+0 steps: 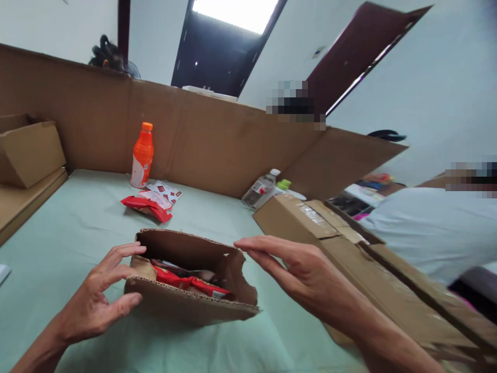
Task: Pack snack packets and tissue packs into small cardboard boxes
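A small open-topped cardboard box stands on the pale green cloth in front of me. Inside it lie a red packet and a dark item, partly hidden by the walls. My left hand is at the box's left end, its thumb and fingers spread around the edges; whether it presses on the cardboard I cannot tell. At the far right corner, my right hand is stretched out flat, fingertips at the rim. The box's right wall has a torn, uneven edge.
Beyond the box lie a red packet and a patterned white packet, near an upright orange bottle. A clear bottle leans at the back right. Cardboard boxes line the right; another box sits left. A person in white is at right.
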The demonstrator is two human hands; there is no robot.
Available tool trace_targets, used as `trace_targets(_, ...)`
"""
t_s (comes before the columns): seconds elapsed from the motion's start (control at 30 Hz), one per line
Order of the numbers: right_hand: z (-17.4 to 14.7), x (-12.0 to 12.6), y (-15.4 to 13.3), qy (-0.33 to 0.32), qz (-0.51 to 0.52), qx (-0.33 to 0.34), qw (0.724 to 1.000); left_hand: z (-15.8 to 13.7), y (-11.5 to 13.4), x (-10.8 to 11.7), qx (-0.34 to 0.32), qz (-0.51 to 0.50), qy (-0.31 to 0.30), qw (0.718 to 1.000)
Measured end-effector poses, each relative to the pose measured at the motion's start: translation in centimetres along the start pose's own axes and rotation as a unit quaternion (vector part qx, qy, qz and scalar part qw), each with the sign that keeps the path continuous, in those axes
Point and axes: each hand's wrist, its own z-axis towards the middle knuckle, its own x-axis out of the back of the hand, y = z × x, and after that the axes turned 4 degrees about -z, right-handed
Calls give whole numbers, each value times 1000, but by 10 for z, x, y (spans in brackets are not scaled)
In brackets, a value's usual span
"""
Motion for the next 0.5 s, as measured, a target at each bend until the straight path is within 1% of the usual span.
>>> trace_targets(0.17,-18,-15,8,45,14,-29,998,0,2,-8,-25,24,18,999)
trace_targets(0.27,-27,-29,10,41,65,-4,997,2,4,-8,-15,43,13,999)
trace_targets(0.33,-29,-40,11,20,106,29,994,9,7,-3,-8,57,-10,998)
trace_targets(0.4,-29,-50,11,-14,136,55,989,21,8,2,-8,65,-56,996)
trace_targets(0.5,-24,-60,15,-70,175,63,980,36,9,6,-7,61,-125,990)
